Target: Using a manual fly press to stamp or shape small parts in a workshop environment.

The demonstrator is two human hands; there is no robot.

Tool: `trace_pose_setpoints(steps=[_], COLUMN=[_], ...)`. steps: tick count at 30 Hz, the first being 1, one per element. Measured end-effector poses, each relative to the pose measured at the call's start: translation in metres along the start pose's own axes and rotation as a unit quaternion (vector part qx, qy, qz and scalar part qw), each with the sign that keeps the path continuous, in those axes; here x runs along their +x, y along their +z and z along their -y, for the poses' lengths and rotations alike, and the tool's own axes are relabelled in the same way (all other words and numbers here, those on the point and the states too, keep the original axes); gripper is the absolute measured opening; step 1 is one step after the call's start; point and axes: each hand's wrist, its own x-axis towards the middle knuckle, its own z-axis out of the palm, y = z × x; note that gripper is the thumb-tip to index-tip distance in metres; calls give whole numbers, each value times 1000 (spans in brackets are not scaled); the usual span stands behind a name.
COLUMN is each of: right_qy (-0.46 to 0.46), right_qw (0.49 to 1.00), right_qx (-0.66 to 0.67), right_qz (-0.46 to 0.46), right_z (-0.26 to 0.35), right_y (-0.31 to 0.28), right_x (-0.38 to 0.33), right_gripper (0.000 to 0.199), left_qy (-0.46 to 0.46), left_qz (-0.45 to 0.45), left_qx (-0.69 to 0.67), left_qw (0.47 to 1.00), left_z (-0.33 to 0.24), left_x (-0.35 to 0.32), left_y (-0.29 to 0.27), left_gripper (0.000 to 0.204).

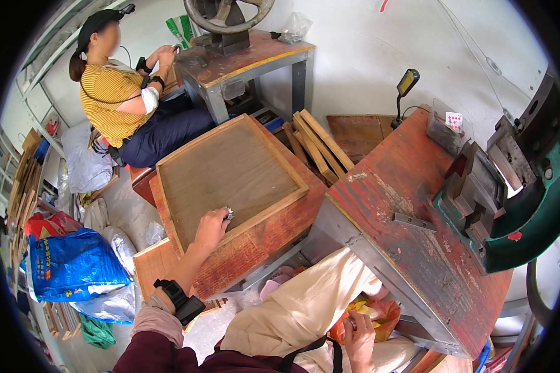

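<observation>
My left hand (212,228) reaches over the near edge of a shallow wooden tray (230,155). Its fingers are closed round a small cluster of shiny silvery metal pieces (229,213), too small to name. Apart from that cluster, the tray's brown bottom shows bare. Beside my right thigh, my right hand (359,339) is held low with curled fingers, next to an orange and yellow plastic bag (382,316). Whatever those fingers pinch, if anything, is too small to tell. A black device is strapped to my left wrist.
To my right, a worn red workbench (386,205) carries a green press (522,242) and a loose metal bar (414,222). Wooden slats (317,146) lean behind the tray. At the far left a co-worker (115,93) sits by another machine table (249,59). A blue bag (74,264) lies left.
</observation>
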Motion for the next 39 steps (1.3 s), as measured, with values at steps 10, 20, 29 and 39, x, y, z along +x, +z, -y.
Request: trace_pose_setpoints(steps=[10,20,29,39], right_qy=[14,11,10,4], right_qw=[1000,1000,1000,1000], right_qx=[5,4,2,-5], right_qz=[5,1,4,6], right_z=[1,1,2,2], right_y=[2,2,2,4], right_x=[-1,-4,-3,-2], right_gripper=[17,17,17,18], left_qy=[-5,-18,-29,-110], left_qz=[7,36,-47,17], left_qx=[34,106,103,17], left_qw=[999,994,993,994], left_z=[-5,-8,8,3], left_x=[-2,-3,-7,-3], left_y=[-7,-5,3,-3], left_gripper=[12,20,43,41])
